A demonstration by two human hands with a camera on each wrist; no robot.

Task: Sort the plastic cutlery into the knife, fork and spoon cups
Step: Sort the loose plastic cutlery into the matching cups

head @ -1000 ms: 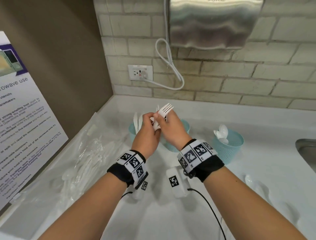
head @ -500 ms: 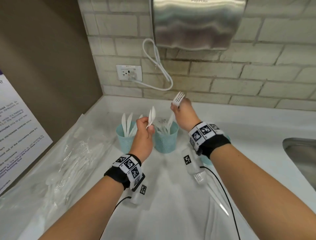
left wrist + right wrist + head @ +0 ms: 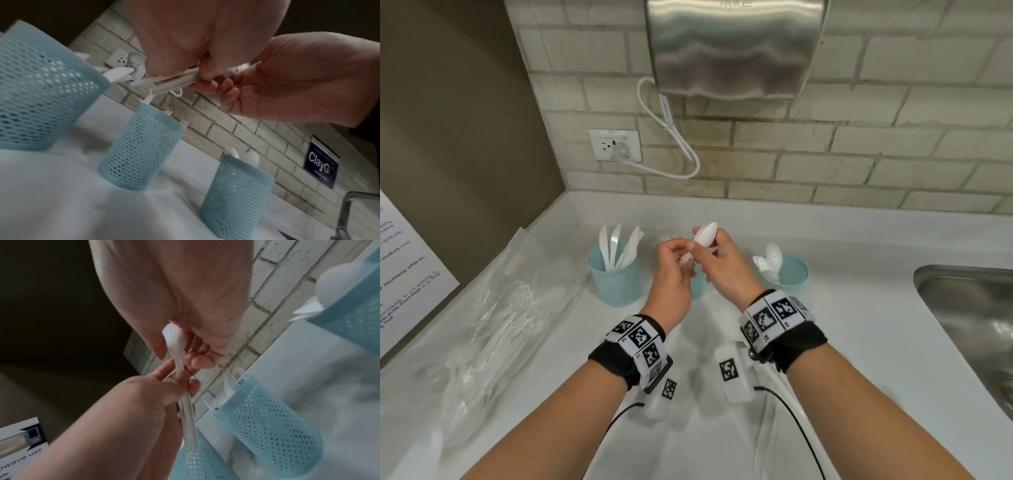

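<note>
Three blue mesh cups stand in a row on the white counter (image 3: 859, 342): the knife cup (image 3: 614, 277) on the left, the fork cup (image 3: 141, 149) in the middle, mostly hidden behind my hands in the head view, and the spoon cup (image 3: 787, 274) on the right. Both hands meet above the fork cup. My left hand (image 3: 678, 255) grips a small bundle of white cutlery handles (image 3: 174, 80). My right hand (image 3: 710, 255) pinches a white spoon (image 3: 705, 234) of that bundle just below its bowl (image 3: 172, 337).
A clear plastic bag (image 3: 493, 325) of white cutlery lies on the counter at the left. A steel sink (image 3: 969, 325) opens at the right. A hand dryer (image 3: 732, 48) hangs on the brick wall, its cord running to an outlet (image 3: 614, 145).
The right hand, which held a fork up over the fork cup, no longer has it. It has come back to the left hand and taken hold of a spoon.
</note>
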